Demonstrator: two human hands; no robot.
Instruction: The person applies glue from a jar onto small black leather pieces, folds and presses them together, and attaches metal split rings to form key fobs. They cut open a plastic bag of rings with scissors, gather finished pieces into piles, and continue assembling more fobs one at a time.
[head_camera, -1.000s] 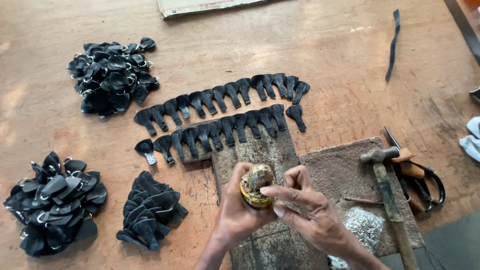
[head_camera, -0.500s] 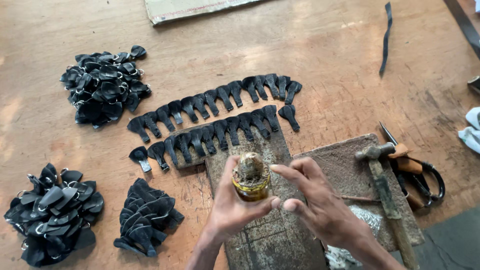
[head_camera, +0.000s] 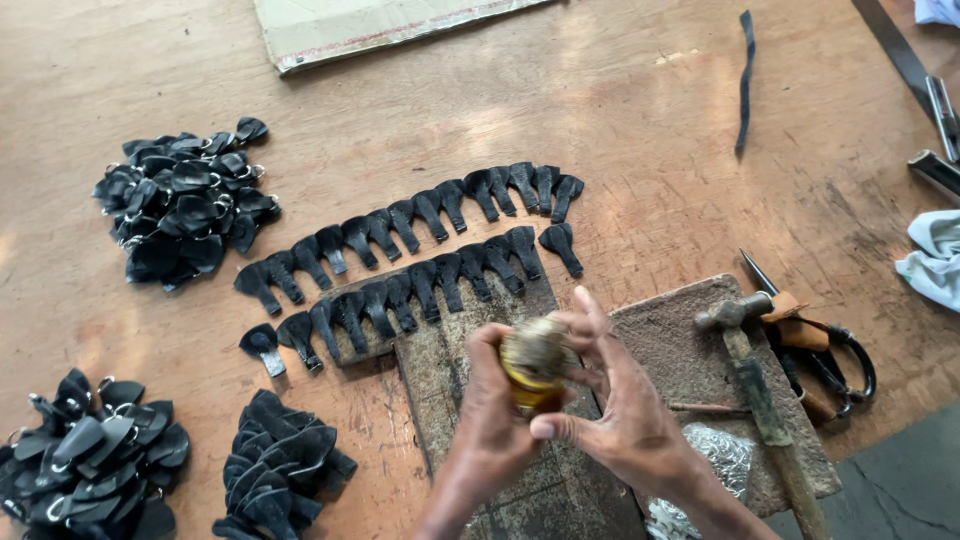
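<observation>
Worn brown wooden tabletop fills my view, scuffed and pale in patches. Down at about 6 o'clock I see my left hand wrapped around a small yellow-banded tin, fingers curled shut on its side, holding it above a dark stained work slab. My right hand is at the tin's right flank, thumb and fingers pinched at its grimy top, though I cannot tell whether it grips the top or only touches it. Just beyond the tin, toward 12 o'clock, two slanting rows of black leather tabs lie side by side, the near row overlapping the slab's far edge. At 9 o'clock a heap of black fobs with metal rings sits well apart from the hands; another ringed heap lies at 8 o'clock, and a stack of plain black cut pieces rests just beside it at 7 o'clock. At 4 o'clock a hammer lies on a rough stone block, with crumpled foil near the handle. Scissors with dark loops lie just right of the hammer head at 3 o'clock. A thin black strip lies at 1 o'clock, a flat cardboard sheet at 12 o'clock, and pale cloth at the right edge.
</observation>
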